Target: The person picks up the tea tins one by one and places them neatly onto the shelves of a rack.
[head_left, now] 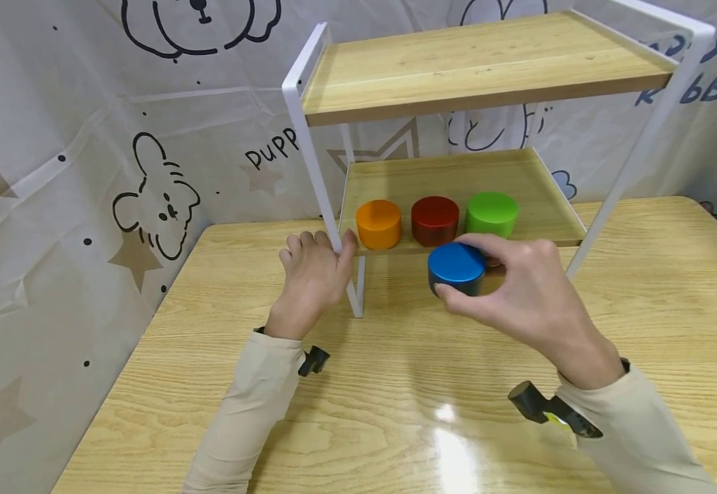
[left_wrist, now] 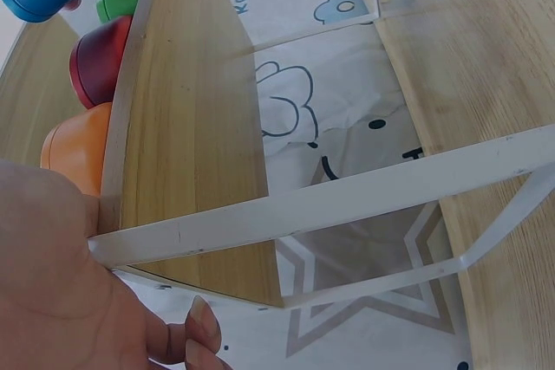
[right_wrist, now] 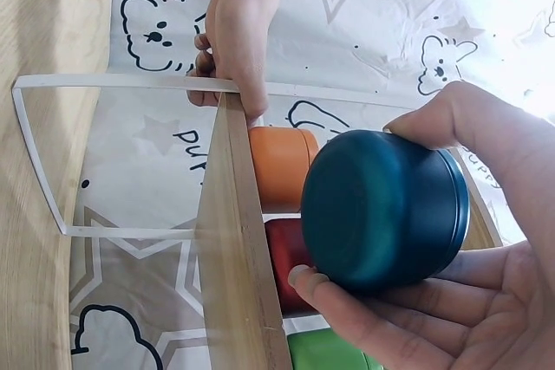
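Observation:
In the head view my right hand (head_left: 534,295) holds a blue round tin (head_left: 457,264) between thumb and fingers, just in front of the lower shelf's edge. The right wrist view shows the tin (right_wrist: 381,210) tilted, with fingers beneath it. My left hand (head_left: 315,274) grips the white metal frame (head_left: 310,161) of a two-tier wooden rack at its left front post, thumb on the inner side. On the lower board (head_left: 444,171) stand an orange tin (head_left: 379,225), a dark red tin (head_left: 435,222) and a green tin (head_left: 492,214) in a row. The right hand partly hides the green one.
The rack's upper board (head_left: 488,65) overhangs the row of tins. The rack stands on a wood-grain table (head_left: 370,412), against a printed cloth backdrop (head_left: 228,165) that also runs along the left side. A black camera mount sits on each wrist.

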